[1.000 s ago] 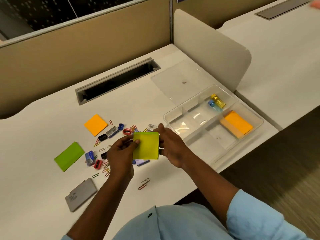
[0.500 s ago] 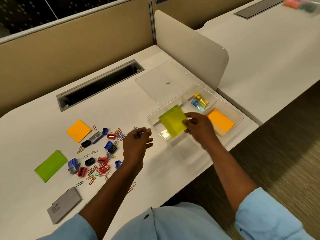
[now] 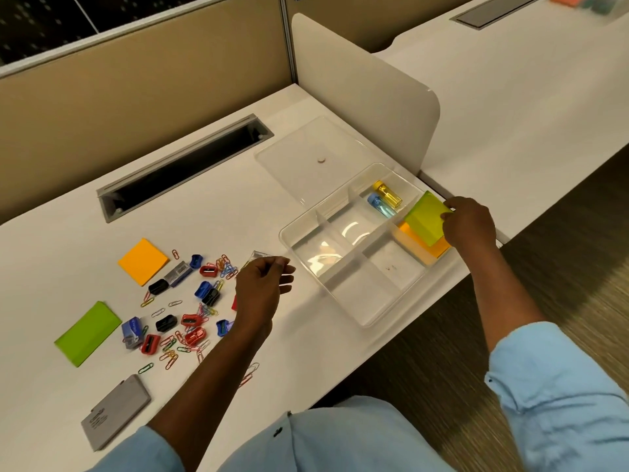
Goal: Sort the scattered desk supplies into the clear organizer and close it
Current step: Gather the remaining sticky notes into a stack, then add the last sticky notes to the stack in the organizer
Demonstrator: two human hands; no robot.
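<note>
The right hand [image 3: 468,221] pinches one green sticky pad [image 3: 425,219] with its curled fingers and thumb. The pad is tilted at the 3 o'clock side of the clear box [image 3: 323,284]. It is right over one orange sticky pad [image 3: 410,235] that lies inside the box. It is hard to see if the two pads touch.

Two little bottles lie side by side in the box at 1 o'clock. There is one yellow bottle [image 3: 388,194] and one blue bottle [image 3: 380,206]. One clear lid [image 3: 316,158] lies flat on the white desk [image 3: 204,206], at 11 o'clock from the box.

The left hand [image 3: 262,287] hangs over the desk at 9 o'clock from the box. Its fingers are loosely curled and hold nothing.

At 9 o'clock from that hand lies a pile of paper clips [image 3: 170,356], too many to count. Small sharpeners [image 3: 208,270] in red, black and blue lie among them. The arm hides some, so the count is not sure. One more orange pad [image 3: 143,261], one more green pad [image 3: 87,332] and one grey case [image 3: 115,412] also lie there.
</note>
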